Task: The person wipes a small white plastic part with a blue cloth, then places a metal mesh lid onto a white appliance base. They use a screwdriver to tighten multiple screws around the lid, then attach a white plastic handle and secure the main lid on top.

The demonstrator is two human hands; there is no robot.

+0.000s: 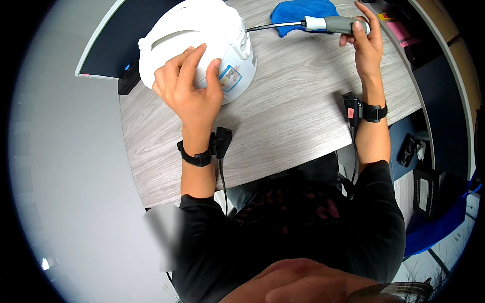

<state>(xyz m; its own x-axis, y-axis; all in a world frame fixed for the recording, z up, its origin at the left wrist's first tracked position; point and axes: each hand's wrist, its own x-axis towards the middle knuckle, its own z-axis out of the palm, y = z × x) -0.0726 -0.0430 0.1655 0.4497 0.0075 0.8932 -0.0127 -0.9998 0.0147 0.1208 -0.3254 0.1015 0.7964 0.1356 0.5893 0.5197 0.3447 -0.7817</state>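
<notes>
A white rice cooker (192, 43) with a carrying handle stands on the table at the upper left. My left hand (189, 86) lies on its near side with the fingers apart, against the lid. A screwdriver (316, 23) with a grey and white handle and a long thin shaft is in my right hand (366, 43). Thumb and fingers hold the handle near its end, with the index finger stretched upward. The shaft points left, and its tip is at the cooker's right side, by the latch-like part; whether it touches a screw is too small to tell.
A crumpled blue cloth (303, 10) lies behind the screwdriver on the wood-grain table (283, 116). Dark partitions (103, 43) border the table at left and right. Cables hang from the black devices strapped to both wrists. A black box (427, 192) sits at the lower right.
</notes>
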